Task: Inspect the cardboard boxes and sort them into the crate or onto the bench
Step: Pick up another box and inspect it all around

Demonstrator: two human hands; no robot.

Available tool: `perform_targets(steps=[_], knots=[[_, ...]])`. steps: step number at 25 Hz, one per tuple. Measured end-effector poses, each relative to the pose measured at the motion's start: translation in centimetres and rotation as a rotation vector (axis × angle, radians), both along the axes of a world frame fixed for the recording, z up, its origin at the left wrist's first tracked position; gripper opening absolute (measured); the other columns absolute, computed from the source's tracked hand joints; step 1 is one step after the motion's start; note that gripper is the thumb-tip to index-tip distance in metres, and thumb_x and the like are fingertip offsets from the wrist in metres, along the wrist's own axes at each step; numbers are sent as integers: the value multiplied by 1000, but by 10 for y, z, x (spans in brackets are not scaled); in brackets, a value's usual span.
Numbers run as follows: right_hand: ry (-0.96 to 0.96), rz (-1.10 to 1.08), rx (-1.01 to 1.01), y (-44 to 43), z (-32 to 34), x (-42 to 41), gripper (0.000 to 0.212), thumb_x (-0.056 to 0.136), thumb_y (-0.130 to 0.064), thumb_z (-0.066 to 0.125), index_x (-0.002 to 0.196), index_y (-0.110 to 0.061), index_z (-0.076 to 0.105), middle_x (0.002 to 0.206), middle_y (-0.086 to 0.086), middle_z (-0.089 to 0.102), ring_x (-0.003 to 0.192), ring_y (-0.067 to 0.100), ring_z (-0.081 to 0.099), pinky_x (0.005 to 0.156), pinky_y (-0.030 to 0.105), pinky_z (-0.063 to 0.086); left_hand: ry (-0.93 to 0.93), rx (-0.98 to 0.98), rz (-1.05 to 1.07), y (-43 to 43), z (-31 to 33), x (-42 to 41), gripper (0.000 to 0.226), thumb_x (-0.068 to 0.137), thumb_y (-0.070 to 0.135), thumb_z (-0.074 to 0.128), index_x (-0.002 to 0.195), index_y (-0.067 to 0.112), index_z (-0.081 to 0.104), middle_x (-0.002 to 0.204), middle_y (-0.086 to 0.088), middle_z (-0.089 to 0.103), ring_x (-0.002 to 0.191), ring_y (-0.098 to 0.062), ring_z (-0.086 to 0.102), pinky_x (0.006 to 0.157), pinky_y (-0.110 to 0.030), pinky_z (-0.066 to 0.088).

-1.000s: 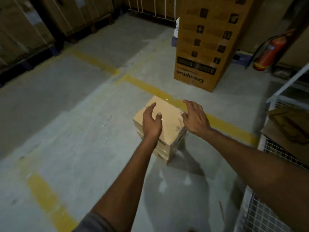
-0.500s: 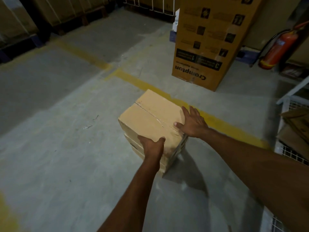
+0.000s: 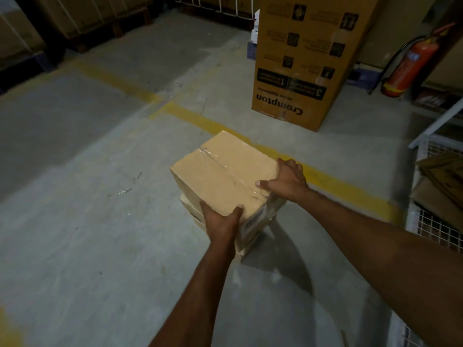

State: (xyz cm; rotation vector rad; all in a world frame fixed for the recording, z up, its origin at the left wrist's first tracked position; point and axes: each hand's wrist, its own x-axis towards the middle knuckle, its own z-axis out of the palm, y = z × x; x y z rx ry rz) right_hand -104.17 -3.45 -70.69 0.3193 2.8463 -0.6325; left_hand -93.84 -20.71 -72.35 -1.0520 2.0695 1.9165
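A plain taped cardboard box (image 3: 220,174) tops a short stack of similar boxes (image 3: 250,234) on the concrete floor. My left hand (image 3: 221,222) grips its near corner, thumb on the top face and fingers down the side. My right hand (image 3: 285,181) grips the right edge, thumb on top, fingers hidden behind the far side. The top box looks tilted and raised a little off the box below. A white wire mesh crate (image 3: 436,224) stands at the right edge with flattened cardboard (image 3: 446,186) in it.
A tall printed carton (image 3: 300,61) stands behind the stack, with a red fire extinguisher (image 3: 408,66) to its right. Yellow floor lines (image 3: 190,116) cross the concrete. Palletised cartons (image 3: 75,16) line the far left wall.
Both hands went from resting on the top of the box to gripping its near corner and right edge. The top box has risen and come closer to me.
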Motion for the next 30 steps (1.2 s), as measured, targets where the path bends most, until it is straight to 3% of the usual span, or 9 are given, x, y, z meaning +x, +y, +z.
perform_targets(steps=[2, 6, 8, 10, 13, 18, 22, 27, 30], knots=[[34, -76, -28, -4, 23, 18, 95, 66, -77, 75, 140, -21, 53, 139, 11, 48, 135, 34, 38, 108, 48, 40, 69, 46, 53, -13, 28, 7, 100, 73, 39, 87, 156, 37, 33, 148, -2, 56, 131, -31, 58, 109, -57, 51], [95, -245, -248, -17, 90, 64, 94, 67, -72, 81, 142, -22, 54, 141, 5, 47, 136, 28, 42, 110, 46, 36, 189, 177, 78, -41, 110, 27, 59, 86, 16, 79, 136, 36, 57, 124, -6, 73, 104, -31, 74, 92, -50, 62], [161, -300, -413, -21, 133, 92, 82, 68, -61, 87, 133, -22, 55, 133, 4, 52, 125, 26, 53, 104, 41, 46, 243, 206, 21, -54, 159, 43, 66, 89, 4, 76, 144, 32, 54, 127, -7, 73, 106, -28, 75, 87, -40, 64], [201, -345, -566, -24, 187, 121, 71, 70, -49, 89, 125, -23, 52, 122, 0, 58, 112, 23, 60, 93, 39, 52, 288, 173, -68, -65, 216, 62, 84, 90, 2, 75, 160, 29, 39, 141, -4, 67, 114, -23, 72, 91, -35, 62], [245, -411, -743, -29, 278, 171, 73, 71, -38, 92, 128, -21, 50, 122, -1, 62, 108, 19, 62, 93, 39, 55, 412, 113, -215, -83, 309, 97, 94, 91, 8, 78, 166, 32, 27, 151, 0, 58, 124, -18, 67, 103, -43, 58], [300, -407, -937, -24, 406, 259, 79, 66, -28, 97, 134, -18, 57, 121, -3, 69, 106, 14, 67, 85, 29, 56, 598, 14, -367, -98, 435, 167, 92, 88, 22, 81, 163, 37, 30, 151, 6, 57, 128, -15, 64, 103, -43, 58], [382, -364, -952, -23, 477, 349, 77, 61, -39, 95, 129, -24, 63, 115, -6, 72, 103, 15, 68, 86, 33, 58, 651, -56, -401, -91, 510, 248, 85, 87, 24, 83, 158, 37, 38, 141, 8, 63, 120, -14, 67, 97, -43, 61], [484, -304, -950, -2, 537, 469, 66, 72, -32, 92, 129, -29, 58, 110, -11, 67, 105, 15, 65, 84, 33, 55, 722, -84, -366, -67, 564, 369, 77, 85, 25, 86, 148, 41, 45, 129, 15, 64, 114, -11, 67, 72, -20, 61], [563, -276, -941, 17, 565, 539, 76, 74, -30, 91, 139, -27, 51, 119, -10, 63, 112, 18, 61, 91, 36, 53, 796, -81, -366, -51, 585, 436, 91, 83, 26, 89, 157, 41, 38, 143, 11, 59, 122, -9, 63, 83, -24, 62]])
